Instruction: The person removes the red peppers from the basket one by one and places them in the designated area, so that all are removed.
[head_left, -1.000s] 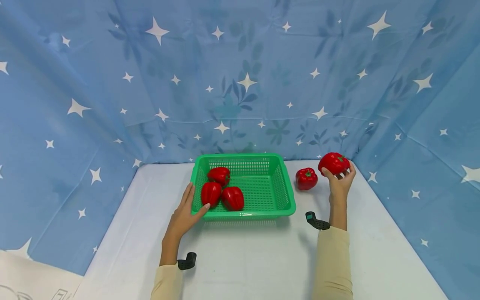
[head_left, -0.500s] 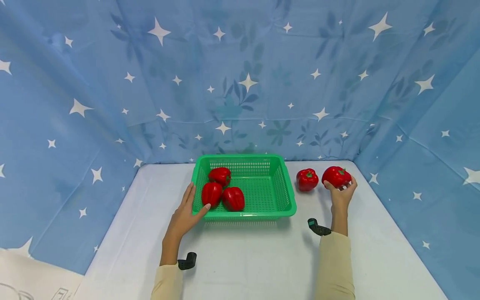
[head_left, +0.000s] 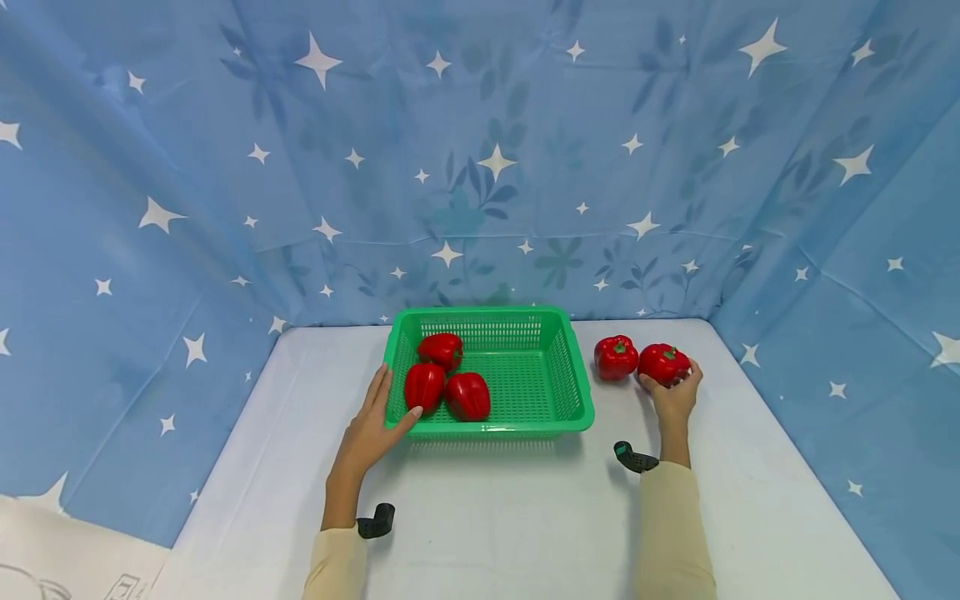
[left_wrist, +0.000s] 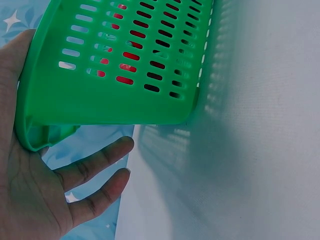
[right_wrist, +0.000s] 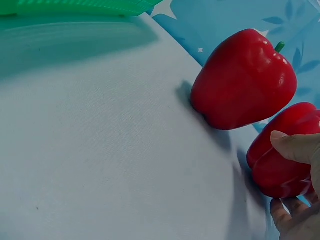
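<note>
My right hand (head_left: 675,398) holds a shiny red bell pepper (head_left: 663,364) low at the table's back right, thumb on one side and fingers on the other. In the right wrist view the thumb (right_wrist: 289,144) presses its side and fingertips sit by its lower end. Just left of it stands a second red bell pepper (head_left: 616,358), stem up. My left hand (head_left: 367,433) rests at the near left corner of a green plastic basket (head_left: 498,428). Its thumb lies along the rim, and in the left wrist view two fingers (left_wrist: 100,197) extend straight past the corner.
Inside the basket, toward its left end, lie several red bell peppers (head_left: 467,397). A white cloth covers the table (head_left: 495,517). Blue star-printed curtain (head_left: 480,208) rises behind and on both sides. A pale printed sheet (head_left: 67,550) shows at the lower left.
My right hand has lowered the bell pepper from above the table's back right corner, then drawn it left beside the other one. The left hand has stayed at the basket.
</note>
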